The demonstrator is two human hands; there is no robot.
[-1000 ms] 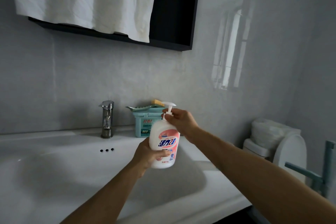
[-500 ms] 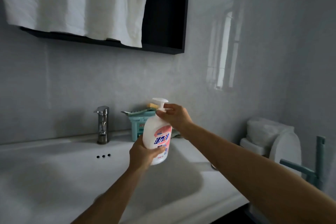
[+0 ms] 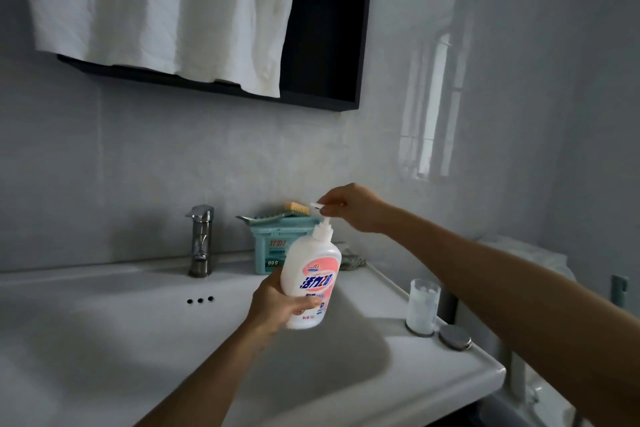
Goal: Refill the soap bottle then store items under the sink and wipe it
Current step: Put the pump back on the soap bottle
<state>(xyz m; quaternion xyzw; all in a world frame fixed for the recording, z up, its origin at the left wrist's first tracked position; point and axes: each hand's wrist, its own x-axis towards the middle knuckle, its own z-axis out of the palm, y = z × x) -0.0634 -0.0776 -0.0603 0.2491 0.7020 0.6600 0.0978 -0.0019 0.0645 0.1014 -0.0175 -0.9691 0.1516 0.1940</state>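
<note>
While your left hand (image 3: 277,305) wraps the soap bottle (image 3: 310,282) above the sink (image 3: 104,340) basin, your right hand (image 3: 349,206) pinches the pump top (image 3: 318,205), so you look mid-opening; next, lift the pump clear.

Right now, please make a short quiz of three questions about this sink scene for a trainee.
1. True or false: the left hand holds the soap bottle above the sink.
2. What do the right hand fingers pinch? A) the faucet B) the pump head C) the glass cup
3. Fill in: the glass cup stands on the sink's ____ rim.

Key:
1. True
2. B, the pump head
3. Right; the faucet is at the back.
</note>
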